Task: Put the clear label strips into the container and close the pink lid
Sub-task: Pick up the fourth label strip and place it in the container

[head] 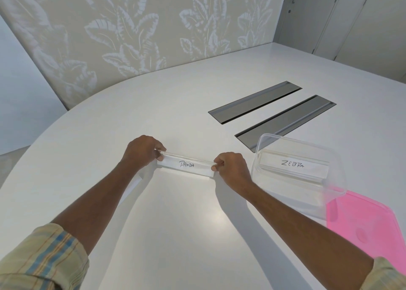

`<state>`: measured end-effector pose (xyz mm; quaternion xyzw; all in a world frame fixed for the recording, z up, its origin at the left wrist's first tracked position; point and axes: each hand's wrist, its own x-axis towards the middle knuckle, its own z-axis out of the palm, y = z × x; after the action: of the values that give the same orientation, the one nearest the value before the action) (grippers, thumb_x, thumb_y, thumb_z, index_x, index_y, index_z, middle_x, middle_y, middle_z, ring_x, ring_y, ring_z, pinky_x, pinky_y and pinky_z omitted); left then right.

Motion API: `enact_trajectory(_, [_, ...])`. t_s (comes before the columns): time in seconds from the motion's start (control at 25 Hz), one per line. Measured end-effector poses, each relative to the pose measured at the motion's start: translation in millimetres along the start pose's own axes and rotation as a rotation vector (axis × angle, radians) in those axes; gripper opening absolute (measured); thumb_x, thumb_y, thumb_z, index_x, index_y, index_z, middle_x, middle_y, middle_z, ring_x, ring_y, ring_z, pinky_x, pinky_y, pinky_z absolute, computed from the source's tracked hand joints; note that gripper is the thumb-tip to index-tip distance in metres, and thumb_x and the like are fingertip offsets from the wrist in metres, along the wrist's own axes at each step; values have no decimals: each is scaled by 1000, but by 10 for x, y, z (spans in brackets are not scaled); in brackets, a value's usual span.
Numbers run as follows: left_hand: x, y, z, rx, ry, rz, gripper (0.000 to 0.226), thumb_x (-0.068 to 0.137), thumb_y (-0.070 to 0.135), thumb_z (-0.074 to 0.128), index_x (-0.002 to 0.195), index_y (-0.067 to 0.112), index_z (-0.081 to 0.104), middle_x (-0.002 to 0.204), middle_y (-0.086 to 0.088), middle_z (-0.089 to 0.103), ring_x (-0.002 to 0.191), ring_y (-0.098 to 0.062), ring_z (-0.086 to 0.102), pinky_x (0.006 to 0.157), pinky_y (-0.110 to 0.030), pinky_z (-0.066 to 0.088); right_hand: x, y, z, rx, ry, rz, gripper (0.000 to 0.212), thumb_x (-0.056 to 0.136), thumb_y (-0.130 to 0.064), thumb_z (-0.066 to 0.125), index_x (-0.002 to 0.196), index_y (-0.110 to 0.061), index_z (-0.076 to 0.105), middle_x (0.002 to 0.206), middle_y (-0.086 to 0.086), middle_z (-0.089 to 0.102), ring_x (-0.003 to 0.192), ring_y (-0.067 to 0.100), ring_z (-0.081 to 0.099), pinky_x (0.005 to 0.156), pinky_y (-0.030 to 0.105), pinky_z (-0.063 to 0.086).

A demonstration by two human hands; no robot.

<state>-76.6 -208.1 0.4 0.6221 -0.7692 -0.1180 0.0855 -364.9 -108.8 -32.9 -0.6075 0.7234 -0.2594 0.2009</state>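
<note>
A clear label strip point(186, 165) marked "PANDA" is held at both ends above the white bench point(175, 223), to the left of the clear container point(329, 158) and well apart from its wall. Its left end is pinched by the fingers point(159, 154) of the left hand point(141, 151), thumb and fingertips pressed together on the strip. Its right end is pinched the same way by the right hand point(231, 165) — fingers curled and closed on the edge. Whether the strip's lower edge touches the bench cannot be told.

A second strip point(293, 164) marked "ZEBRA" is seen inside the container, lying along its length. The container is open on top. The pink lid point(362, 223) is laid flat on the bench at the container's near right corner, touching or slightly tucked under it — which one cannot be told.

Two grey recessed panels point(254, 103) are set in the bench behind the container, the nearer one partly covered by the container's far left corner. Something flat and white point(134, 185) is glimpsed under the left forearm, left of the container; its kind cannot be told. Plaid sleeves point(44, 261) are rolled up on both forearms.
</note>
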Motion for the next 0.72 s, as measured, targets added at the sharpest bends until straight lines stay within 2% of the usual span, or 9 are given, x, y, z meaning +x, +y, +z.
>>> enact_trajectory(0.12, [-75, 46, -36, 6, -25, 5, 35, 86, 8, 69, 107, 32, 84, 92, 17, 82, 111, -13, 69, 91, -33, 53, -34, 3, -63, -5, -8, -6, 19, 88, -1, 68, 96, -12, 81, 77, -5, 78, 66, 0, 61, 61, 21, 44])
enact_trajectory(0.2, [-123, 74, -45, 11, -40, 10, 35, 85, 9, 69, 107, 32, 84, 92, 17, 82, 110, -14, 69, 91, -34, 54, -49, 8, -101, -6, -25, 0, 20, 87, -3, 67, 94, -13, 82, 80, -5, 80, 74, 11, 71, 70, 28, 55])
enact_trajectory(0.28, [-172, 100, -43, 21, -48, 17, 34, 85, 10, 71, 107, 32, 84, 92, 16, 82, 109, -15, 70, 92, -35, 55, -66, 16, -135, -7, -24, -1, 21, 85, -2, 66, 91, -15, 82, 81, -6, 81, 80, 15, 73, 76, 34, 60])
enact_trajectory(0.52, [-227, 144, -68, 31, -60, 1, 32, 83, 12, 72, 104, 33, 84, 96, 16, 82, 108, -15, 71, 92, -35, 56, -94, 13, -193, -3, -33, 14, 24, 82, -1, 65, 87, -16, 82, 77, -12, 78, 80, 13, 71, 74, 34, 61])
enact_trajectory(0.72, [-263, 185, -164, 42, -51, -12, 31, 81, 14, 75, 104, 33, 85, 100, 16, 82, 109, -15, 70, 90, -35, 55, -115, -25, -261, 18, -15, -9, 29, 85, 0, 58, 90, -15, 82, 80, -8, 81, 81, 13, 72, 74, 33, 60])
